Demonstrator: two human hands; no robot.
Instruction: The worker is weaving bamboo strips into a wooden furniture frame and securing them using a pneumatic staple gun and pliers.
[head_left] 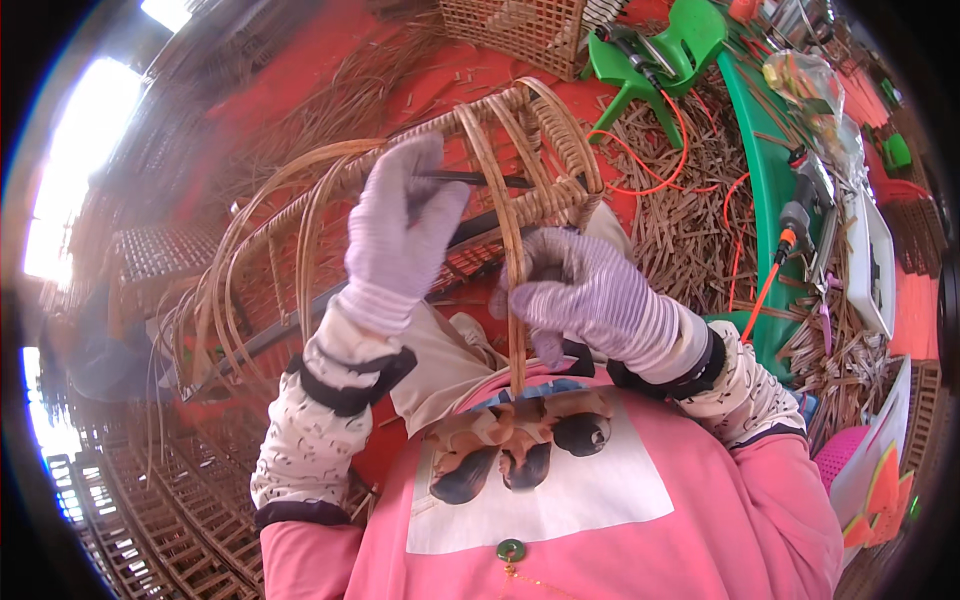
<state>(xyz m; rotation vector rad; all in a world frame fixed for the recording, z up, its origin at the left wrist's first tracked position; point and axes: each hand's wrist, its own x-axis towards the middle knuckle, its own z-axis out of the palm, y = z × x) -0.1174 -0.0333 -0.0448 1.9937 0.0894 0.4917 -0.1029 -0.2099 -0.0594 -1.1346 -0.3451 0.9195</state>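
Observation:
Both my hands wear pale purple striped gloves. A woven rattan basket (558, 203) lies tilted in front of me, with long bent strips looping out at its left. In my left hand (400, 235), above the basket's edge, is a thin dark pointed rod (478, 179); its tip reaches past an upright strip. My right hand (592, 295) pinches that flat brown rattan strip (512, 240), which runs from the basket's top down toward my lap. The fingertips of the right hand are partly hidden behind the strip.
A green plastic chair (655, 65) with a power tool on it stands beyond the basket. At right, a green table edge (765, 190) carries another corded tool (795, 215). Orange cords and cut strip scraps (690, 225) cover the floor. More woven baskets (515, 30) stand around.

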